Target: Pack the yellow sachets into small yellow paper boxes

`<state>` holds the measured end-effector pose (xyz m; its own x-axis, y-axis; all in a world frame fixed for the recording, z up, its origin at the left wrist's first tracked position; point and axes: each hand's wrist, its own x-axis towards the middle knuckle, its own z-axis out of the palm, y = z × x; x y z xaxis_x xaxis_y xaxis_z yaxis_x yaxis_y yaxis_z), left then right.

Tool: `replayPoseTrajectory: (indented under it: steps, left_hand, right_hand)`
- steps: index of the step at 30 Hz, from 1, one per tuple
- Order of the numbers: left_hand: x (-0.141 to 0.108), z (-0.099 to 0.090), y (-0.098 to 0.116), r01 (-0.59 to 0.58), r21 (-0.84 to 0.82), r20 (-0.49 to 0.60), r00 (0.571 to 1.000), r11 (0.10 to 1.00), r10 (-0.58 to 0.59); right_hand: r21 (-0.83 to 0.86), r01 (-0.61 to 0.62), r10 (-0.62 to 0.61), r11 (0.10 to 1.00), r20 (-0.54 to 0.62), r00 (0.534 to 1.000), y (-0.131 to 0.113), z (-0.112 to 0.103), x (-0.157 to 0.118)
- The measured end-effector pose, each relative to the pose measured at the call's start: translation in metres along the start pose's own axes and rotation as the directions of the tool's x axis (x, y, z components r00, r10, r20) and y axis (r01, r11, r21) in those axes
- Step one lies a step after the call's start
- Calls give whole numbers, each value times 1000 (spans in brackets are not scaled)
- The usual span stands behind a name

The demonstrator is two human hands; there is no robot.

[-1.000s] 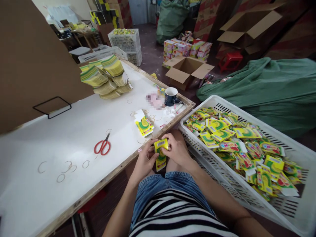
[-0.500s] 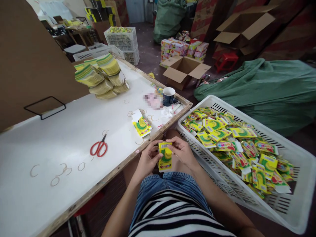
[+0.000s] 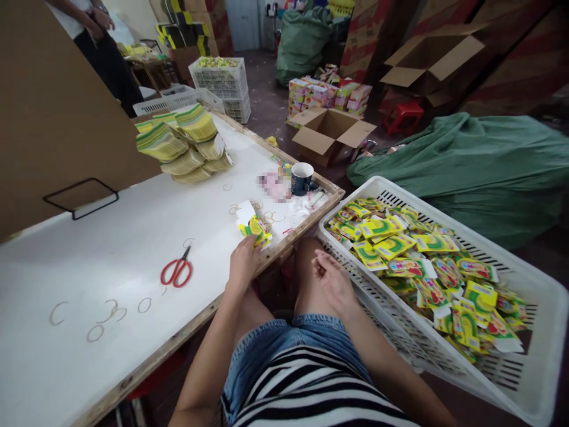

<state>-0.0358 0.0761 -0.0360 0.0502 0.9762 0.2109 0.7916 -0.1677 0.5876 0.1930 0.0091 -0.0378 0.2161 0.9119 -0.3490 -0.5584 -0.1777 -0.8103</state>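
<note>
My left hand (image 3: 243, 259) reaches over the table edge, its fingertips at the near side of a small pile of yellow-green packets (image 3: 256, 230); whether it pinches one is too small to tell. Above my thigh hangs my right hand (image 3: 331, 279), fingers curled together, with no packet visible in it. To its right, a white basket (image 3: 540, 344) holds many packets (image 3: 393, 246) with yellow, green and red print. Red-handled scissors (image 3: 176, 273) lie on the white table (image 3: 146, 255) among thin tan rings (image 3: 144, 305).
Stacked yellow-green card bundles (image 3: 182, 142) stand at the table's back, a dark mug (image 3: 302, 179) near its right corner. Beyond are an open carton (image 3: 326, 133), a red stool (image 3: 402, 117), a green sack (image 3: 471, 172) and white crates (image 3: 220, 83). A person (image 3: 100, 47) stands at upper left.
The packet between my hands is no longer visible. My left hand has moved forward and left to the pile on the table. My right hand has drawn apart from it. A person has appeared at upper left.
</note>
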Motion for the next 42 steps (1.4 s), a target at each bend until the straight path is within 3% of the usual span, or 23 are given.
replayPoseTrajectory:
  steps: [6,12,15,18,20,22,25,27,30,31,33,35,37,39,42]
  left_hand:
    - [-1,-4,-7,-61,19,11,998,998,61]
    - [2,-9,-9,-46,-29,-75,996,999,43]
    - [-9,-19,2,-61,-64,-246,968,996,43]
    - [-31,-25,20,-221,-161,-432,892,962,133]
    - [-48,-24,32,-350,-218,-376,891,911,253]
    - [-63,-19,42,-440,-283,-240,893,852,381]
    - [-79,-12,50,-467,-383,-132,882,797,453]
    - [-83,-10,53,-410,-430,-174,912,804,372]
    - [-82,-14,55,-206,-583,-249,966,786,68]
    - [-80,-16,56,-113,-669,-201,979,734,-32]
    - [-75,-20,57,87,-824,14,991,560,-132]
    - [-71,-21,57,269,-888,252,963,374,-93]
    - [-70,-21,58,378,-894,383,923,240,-27]
    - [-71,-20,59,417,-893,423,906,167,0]
    - [-72,-17,60,428,-895,428,903,131,-24]
  right_hand:
    - [-56,-35,42,998,137,990,11,28,-11]
    - [-75,-76,88,994,173,981,13,32,-16]
    - [-75,-91,104,993,177,979,11,32,-20]
    - [-61,-105,116,993,215,970,4,34,-23]
    - [-62,-79,91,995,225,970,-1,35,-22]
    - [-95,-12,30,995,196,980,-5,35,-19]
    - [-179,88,-62,980,145,988,-7,31,-15]
    - [-225,130,-101,966,136,986,-6,28,-16]
    - [-258,148,-104,955,177,979,-1,27,-23]
    - [-257,139,-89,956,196,976,0,27,-26]
    - [-242,102,-47,965,223,974,3,29,-30]
    - [-228,66,-10,971,235,972,5,32,-33]
    - [-236,42,22,971,265,964,4,34,-35]
    - [-257,45,33,965,292,956,2,37,-36]
    - [-282,65,25,957,305,952,-3,39,-39]
